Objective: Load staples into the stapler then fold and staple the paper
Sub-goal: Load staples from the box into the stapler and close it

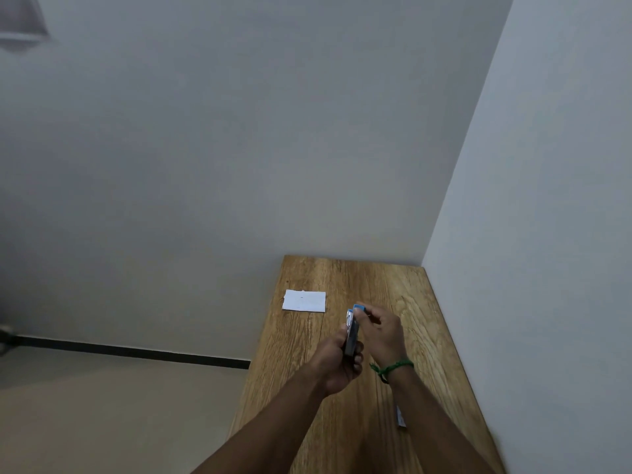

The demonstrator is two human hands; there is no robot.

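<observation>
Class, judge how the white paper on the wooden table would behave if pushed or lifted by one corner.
The paper lies flat and thin on the table, so it is probably light and would likely slide if pushed. Lifted by a corner, it would probably droop. Being flat, it should not roll.

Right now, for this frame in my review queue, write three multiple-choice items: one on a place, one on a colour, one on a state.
1. Where is the paper?
A. flat near the table's far left edge
B. inside a drawer
C. on the floor

2. What colour is the wristband?
A. red
B. green
C. yellow

3. What state is the stapler in?
A. lying untouched on the table
B. held up in both hands
C. shut inside a box

Answers:
1 A: the paper lies by that edge.
2 B: the wristband is plainly green.
3 B: the left hand grips its body and the right hand pinches its blue top.
</observation>
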